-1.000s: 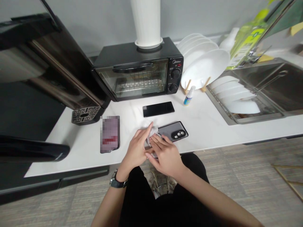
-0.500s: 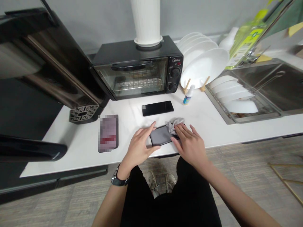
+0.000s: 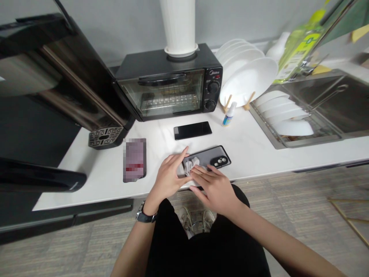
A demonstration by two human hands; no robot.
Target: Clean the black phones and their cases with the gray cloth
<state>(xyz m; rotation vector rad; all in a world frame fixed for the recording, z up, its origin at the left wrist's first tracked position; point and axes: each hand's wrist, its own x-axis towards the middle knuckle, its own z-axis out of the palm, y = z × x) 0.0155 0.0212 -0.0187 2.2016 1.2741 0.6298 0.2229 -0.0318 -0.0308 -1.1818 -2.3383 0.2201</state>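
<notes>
A grey, black-edged phone case (image 3: 203,156) lies flat just below the centre of the frame, near the front edge of the counter (image 3: 253,161), its camera openings toward the right. A crumpled pale cloth (image 3: 190,165) sits on its left part. The left hand (image 3: 170,175) has its grip parted to the case's width, thumb at the near edge and forefinger at the far one, holding that end. The right hand (image 3: 213,188) has a loose, uncurled grip, fingertips laid on the cloth; it hides some of the case's near edge.

Just above the case I see a black phone (image 3: 193,130), and upper right of that a small spray bottle (image 3: 229,114). A second phone (image 3: 134,157), pixelated, lies left of the left hand.

Farther back, a black toaster oven (image 3: 165,92) carries a white pot (image 3: 180,25). White plates (image 3: 249,80) lean in a row beside it. At the right of the frame, white bowls (image 3: 288,113) stack in the metal sink (image 3: 350,92), a green bottle (image 3: 300,52) behind. A tall dark machine (image 3: 86,88) fills the upper left. The counter is white, the wall (image 3: 248,23) grey, the floor (image 3: 288,215) streaked grey-brown.
</notes>
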